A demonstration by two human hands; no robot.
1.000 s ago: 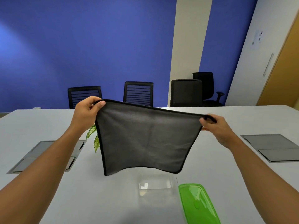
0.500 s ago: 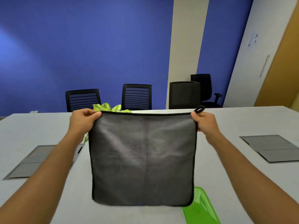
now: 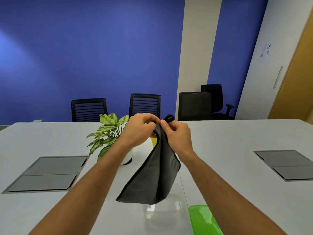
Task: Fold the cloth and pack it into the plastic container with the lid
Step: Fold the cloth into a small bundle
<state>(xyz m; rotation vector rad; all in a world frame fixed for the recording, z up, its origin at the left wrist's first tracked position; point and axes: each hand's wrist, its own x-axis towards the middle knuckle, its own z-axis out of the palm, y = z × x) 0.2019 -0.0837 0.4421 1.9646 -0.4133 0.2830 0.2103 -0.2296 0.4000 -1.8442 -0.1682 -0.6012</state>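
Observation:
A dark grey cloth (image 3: pixel 155 177) hangs folded in half in the air over the table, its two top corners pinched together. My left hand (image 3: pixel 140 129) and my right hand (image 3: pixel 176 133) meet at those corners, each gripping the cloth; a small black hanging loop sticks up above my right thumb. Below the cloth's hanging edge stands a clear plastic container (image 3: pixel 162 212) on the table. Its green lid (image 3: pixel 203 221) lies flat just right of it, near the bottom edge of the view.
A potted plant (image 3: pixel 108 133) in a white pot stands behind my left forearm. Grey cable hatches sit in the white table at the left (image 3: pixel 47 173) and right (image 3: pixel 286 165). Black chairs (image 3: pixel 144 104) line the far side.
My hands have come together, bringing the cloth's two top corners side by side, so the flat spread cloth now hangs folded in half. The container shows again below it.

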